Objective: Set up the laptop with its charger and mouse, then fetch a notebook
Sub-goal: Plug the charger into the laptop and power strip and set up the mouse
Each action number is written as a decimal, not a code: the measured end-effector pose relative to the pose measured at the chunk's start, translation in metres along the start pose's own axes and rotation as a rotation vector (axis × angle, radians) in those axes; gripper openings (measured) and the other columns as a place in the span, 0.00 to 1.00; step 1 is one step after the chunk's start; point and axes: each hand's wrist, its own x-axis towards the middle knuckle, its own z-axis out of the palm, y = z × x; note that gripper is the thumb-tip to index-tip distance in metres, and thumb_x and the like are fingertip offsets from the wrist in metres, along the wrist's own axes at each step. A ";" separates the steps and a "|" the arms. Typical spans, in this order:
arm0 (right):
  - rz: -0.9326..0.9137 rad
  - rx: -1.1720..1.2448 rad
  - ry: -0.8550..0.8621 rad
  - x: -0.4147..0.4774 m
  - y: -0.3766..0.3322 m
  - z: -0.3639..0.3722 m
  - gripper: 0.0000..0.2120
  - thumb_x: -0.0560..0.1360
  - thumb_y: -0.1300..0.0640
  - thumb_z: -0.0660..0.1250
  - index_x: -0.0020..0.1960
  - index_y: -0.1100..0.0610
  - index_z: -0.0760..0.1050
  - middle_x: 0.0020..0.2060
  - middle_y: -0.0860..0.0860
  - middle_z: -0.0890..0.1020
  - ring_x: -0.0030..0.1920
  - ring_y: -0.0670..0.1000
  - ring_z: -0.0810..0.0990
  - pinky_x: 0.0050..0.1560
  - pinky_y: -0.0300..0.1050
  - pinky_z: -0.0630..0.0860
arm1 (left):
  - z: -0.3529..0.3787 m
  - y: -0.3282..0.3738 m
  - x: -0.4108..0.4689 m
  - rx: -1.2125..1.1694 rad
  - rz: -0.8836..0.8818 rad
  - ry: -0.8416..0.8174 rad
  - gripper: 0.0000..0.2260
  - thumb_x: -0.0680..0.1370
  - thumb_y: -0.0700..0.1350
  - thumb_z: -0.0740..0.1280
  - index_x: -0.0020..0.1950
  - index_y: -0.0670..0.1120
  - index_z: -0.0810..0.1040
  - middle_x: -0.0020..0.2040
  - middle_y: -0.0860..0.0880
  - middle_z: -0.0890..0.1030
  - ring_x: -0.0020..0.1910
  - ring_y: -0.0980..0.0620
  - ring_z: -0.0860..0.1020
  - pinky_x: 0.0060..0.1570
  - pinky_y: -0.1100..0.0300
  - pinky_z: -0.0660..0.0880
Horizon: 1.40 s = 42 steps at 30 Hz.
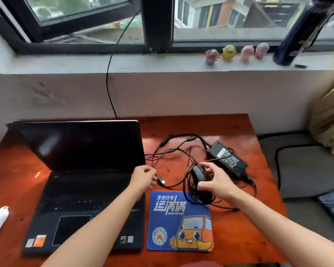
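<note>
Laptop (85,180): open, screen dark, at the left of a red-brown wooden desk (239,128).
Left hand (143,178): fingers pinched on the mouse cable near its USB plug (161,179), beside the laptop's right edge.
Mouse pad (179,222): blue, cartoon truck, right of the laptop.
Right hand (218,182): closed around a black mouse (199,174), lifted among tangled cords.
Charger brick (228,157): behind it, flat on the desk.

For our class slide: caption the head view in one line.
Right hand holds mouse; left hand holds its USB plug beside open laptop.
</note>
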 end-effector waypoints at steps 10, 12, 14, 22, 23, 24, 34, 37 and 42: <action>-0.116 -0.031 0.096 -0.024 0.006 -0.030 0.33 0.64 0.65 0.75 0.68 0.59 0.72 0.61 0.54 0.80 0.56 0.47 0.79 0.57 0.34 0.72 | 0.060 0.021 -0.002 -0.092 -0.101 -0.280 0.08 0.81 0.46 0.62 0.50 0.42 0.76 0.39 0.45 0.81 0.31 0.51 0.78 0.27 0.63 0.74; -0.095 -0.028 0.003 -0.029 0.015 -0.021 0.33 0.63 0.67 0.75 0.67 0.59 0.73 0.59 0.53 0.81 0.56 0.47 0.80 0.58 0.34 0.74 | 0.065 0.028 -0.001 -0.206 -0.135 -0.309 0.11 0.81 0.48 0.59 0.51 0.43 0.77 0.42 0.45 0.82 0.35 0.50 0.79 0.33 0.60 0.75; -0.080 -0.053 -0.056 -0.035 0.026 -0.009 0.33 0.63 0.65 0.74 0.67 0.57 0.73 0.58 0.50 0.81 0.57 0.46 0.79 0.59 0.36 0.74 | 0.068 0.036 0.002 -0.296 -0.159 -0.338 0.12 0.82 0.49 0.58 0.53 0.44 0.76 0.44 0.45 0.83 0.40 0.49 0.79 0.40 0.56 0.74; -0.056 -0.268 -0.189 -0.039 0.058 0.022 0.34 0.60 0.52 0.73 0.65 0.48 0.69 0.54 0.46 0.81 0.54 0.48 0.79 0.55 0.45 0.78 | 0.067 0.043 0.003 -0.396 -0.208 -0.369 0.07 0.80 0.42 0.61 0.47 0.41 0.77 0.24 0.51 0.68 0.23 0.54 0.69 0.28 0.60 0.72; -0.066 -0.308 -0.189 -0.037 0.060 0.022 0.35 0.60 0.50 0.74 0.66 0.47 0.68 0.57 0.47 0.80 0.56 0.49 0.78 0.56 0.46 0.76 | 0.067 0.042 0.002 -0.368 -0.184 -0.345 0.07 0.80 0.41 0.61 0.47 0.40 0.77 0.24 0.52 0.65 0.21 0.56 0.65 0.25 0.63 0.67; -0.073 -0.351 -0.192 -0.034 0.062 0.021 0.35 0.62 0.48 0.74 0.67 0.47 0.67 0.59 0.47 0.79 0.58 0.50 0.77 0.58 0.46 0.75 | 0.065 0.041 0.001 -0.338 -0.155 -0.316 0.07 0.80 0.40 0.61 0.47 0.40 0.77 0.24 0.53 0.63 0.20 0.57 0.62 0.23 0.64 0.63; -0.293 -0.287 0.306 0.012 0.031 -0.019 0.07 0.73 0.58 0.69 0.49 0.52 0.83 0.45 0.46 0.85 0.45 0.47 0.82 0.50 0.42 0.77 | -0.002 0.076 -0.033 -0.122 0.134 -0.346 0.08 0.79 0.40 0.64 0.43 0.43 0.81 0.26 0.52 0.60 0.23 0.58 0.56 0.23 0.67 0.51; -0.413 -0.244 0.152 0.031 -0.019 -0.017 0.17 0.70 0.60 0.69 0.58 0.50 0.79 0.53 0.44 0.83 0.52 0.43 0.79 0.58 0.39 0.74 | -0.026 0.100 -0.051 -0.132 0.250 -0.358 0.08 0.79 0.40 0.63 0.46 0.40 0.81 0.26 0.52 0.59 0.23 0.58 0.55 0.21 0.69 0.53; -0.350 -0.370 -0.272 0.048 -0.052 0.026 0.05 0.72 0.53 0.72 0.48 0.51 0.82 0.41 0.46 0.83 0.41 0.43 0.78 0.48 0.41 0.74 | -0.077 0.135 -0.076 -0.340 0.397 -0.345 0.08 0.78 0.40 0.61 0.47 0.39 0.79 0.27 0.53 0.60 0.23 0.58 0.56 0.22 0.67 0.51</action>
